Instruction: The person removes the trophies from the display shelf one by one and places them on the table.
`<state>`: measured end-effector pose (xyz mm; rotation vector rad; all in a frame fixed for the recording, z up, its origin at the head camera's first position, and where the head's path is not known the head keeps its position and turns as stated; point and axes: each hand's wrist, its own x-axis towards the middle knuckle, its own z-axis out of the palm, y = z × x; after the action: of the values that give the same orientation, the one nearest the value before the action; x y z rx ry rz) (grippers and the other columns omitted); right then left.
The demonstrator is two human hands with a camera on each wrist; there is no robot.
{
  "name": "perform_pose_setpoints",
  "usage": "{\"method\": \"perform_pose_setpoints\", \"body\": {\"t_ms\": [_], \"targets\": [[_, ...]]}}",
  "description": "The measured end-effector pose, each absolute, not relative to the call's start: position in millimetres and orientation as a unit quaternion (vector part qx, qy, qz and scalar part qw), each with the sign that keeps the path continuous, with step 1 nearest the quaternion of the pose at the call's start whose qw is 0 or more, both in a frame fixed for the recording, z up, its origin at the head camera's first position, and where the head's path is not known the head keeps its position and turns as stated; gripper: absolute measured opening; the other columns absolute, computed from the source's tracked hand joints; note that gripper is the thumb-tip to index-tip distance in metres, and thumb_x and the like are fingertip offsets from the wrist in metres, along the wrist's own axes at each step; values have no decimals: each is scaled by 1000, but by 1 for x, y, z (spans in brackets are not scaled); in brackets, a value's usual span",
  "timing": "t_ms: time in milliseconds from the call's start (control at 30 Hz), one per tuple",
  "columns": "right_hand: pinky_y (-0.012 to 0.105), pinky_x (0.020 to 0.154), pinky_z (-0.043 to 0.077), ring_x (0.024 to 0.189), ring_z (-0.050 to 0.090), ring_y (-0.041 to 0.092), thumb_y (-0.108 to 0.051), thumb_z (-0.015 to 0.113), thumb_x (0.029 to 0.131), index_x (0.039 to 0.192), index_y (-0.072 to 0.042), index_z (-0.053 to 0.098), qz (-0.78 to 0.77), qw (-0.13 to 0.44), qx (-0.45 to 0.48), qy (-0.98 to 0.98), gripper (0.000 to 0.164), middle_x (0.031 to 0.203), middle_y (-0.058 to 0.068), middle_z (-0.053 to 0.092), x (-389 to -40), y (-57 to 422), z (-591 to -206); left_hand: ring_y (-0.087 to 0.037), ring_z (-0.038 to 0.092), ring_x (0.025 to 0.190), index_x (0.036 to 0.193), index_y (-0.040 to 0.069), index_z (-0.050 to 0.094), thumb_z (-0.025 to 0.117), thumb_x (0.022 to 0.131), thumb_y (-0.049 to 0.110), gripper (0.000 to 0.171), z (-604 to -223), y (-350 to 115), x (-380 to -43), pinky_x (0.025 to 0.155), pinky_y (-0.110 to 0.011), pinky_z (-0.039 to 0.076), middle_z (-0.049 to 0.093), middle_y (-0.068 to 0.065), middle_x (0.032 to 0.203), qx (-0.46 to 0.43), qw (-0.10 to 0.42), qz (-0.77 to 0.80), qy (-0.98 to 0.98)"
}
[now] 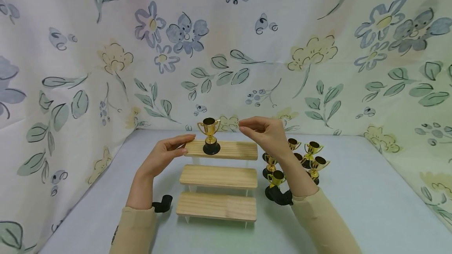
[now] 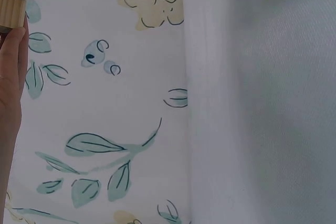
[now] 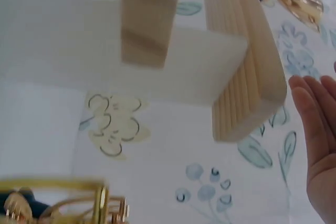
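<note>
A three-step wooden display stand [image 1: 218, 176] on clear supports stands before me. On its top step, left of the middle, a small gold trophy cup [image 1: 210, 135] with a black base stands upright; the same cup [image 3: 299, 1] appears in the right wrist view. My left hand [image 1: 164, 153] holds the left end of the top step, thumb at the front and fingers toward the back. Right of that cup, above the step's right end, my right hand [image 1: 266, 133] is raised with nothing in it, thumb and fingertips apart.
Several more gold trophy cups [image 1: 276, 178] cluster on the white table [image 1: 367, 191] to the right of the stand, partly hidden by my right forearm. A flower-patterned cloth [image 1: 226, 69] hangs behind and at the sides. Each wrist carries a black camera mount [image 1: 163, 204].
</note>
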<state>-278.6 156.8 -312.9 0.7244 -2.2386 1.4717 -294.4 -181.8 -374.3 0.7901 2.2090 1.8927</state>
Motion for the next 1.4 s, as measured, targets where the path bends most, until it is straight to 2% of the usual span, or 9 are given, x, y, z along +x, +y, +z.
{"method": "perform_pose_setpoints", "body": {"t_ms": [233, 500, 633, 867, 1000, 1167, 1400], "targets": [[24, 77, 60, 87, 73, 5, -21, 74, 90, 109, -12, 76, 543, 170, 257, -781, 22, 107, 10, 77, -286, 134, -308, 6, 48, 133, 144, 0, 49, 63, 96, 12, 51, -375, -182, -296, 103, -13, 45, 57, 15, 139, 263, 63, 627, 730], [26, 79, 61, 95, 75, 19, -21, 72, 91, 111, -10, 75, 556, 157, 261, -774, 24, 109, 10, 76, -290, 121, -306, 6, 48, 132, 143, -1, 50, 63, 96, 12, 51, -374, -182, -296, 102, -13, 46, 56, 5, 144, 260, 64, 627, 732], [26, 79, 61, 95, 75, 20, -20, 71, 92, 112, -8, 75, 543, 162, 275, -777, 24, 109, 10, 76, -290, 116, -305, 5, 49, 131, 143, -1, 50, 63, 96, 13, 51, -374, -182, -296, 102, -13, 46, 57, 9, 142, 259, 63, 628, 731], [25, 77, 61, 89, 76, 20, -18, 70, 92, 112, -9, 75, 538, 162, 279, -779, 22, 107, 12, 77, -286, 108, -302, 5, 49, 131, 143, -2, 50, 63, 96, 12, 50, -375, -182, -296, 101, -13, 46, 55, 0, 146, 261, 64, 630, 728], [25, 77, 61, 88, 76, 22, -16, 69, 93, 111, -7, 75, 543, 156, 275, -778, 21, 107, 13, 76, -286, 106, -301, 5, 49, 131, 143, -2, 50, 63, 96, 13, 50, -375, -181, -296, 101, -13, 46, 55, 2, 146, 260, 64, 630, 729], [24, 75, 61, 86, 76, 25, -16, 70, 92, 106, -7, 76, 539, 164, 275, -779, 18, 103, 13, 77, -286, 105, -300, 5, 49, 131, 143, -1, 50, 63, 96, 13, 50, -374, -181, -296, 101, -13, 46, 53, -3, 148, 260, 63, 628, 730], [25, 72, 61, 84, 76, 28, -13, 70, 91, 102, -4, 76, 558, 160, 267, -769, 15, 99, 16, 77, -283, 104, -299, 6, 49, 131, 143, -1, 50, 63, 97, 12, 50, -375, -181, -296, 101, -13, 47, 57, 13, 140, 261, 63, 628, 730]]}}
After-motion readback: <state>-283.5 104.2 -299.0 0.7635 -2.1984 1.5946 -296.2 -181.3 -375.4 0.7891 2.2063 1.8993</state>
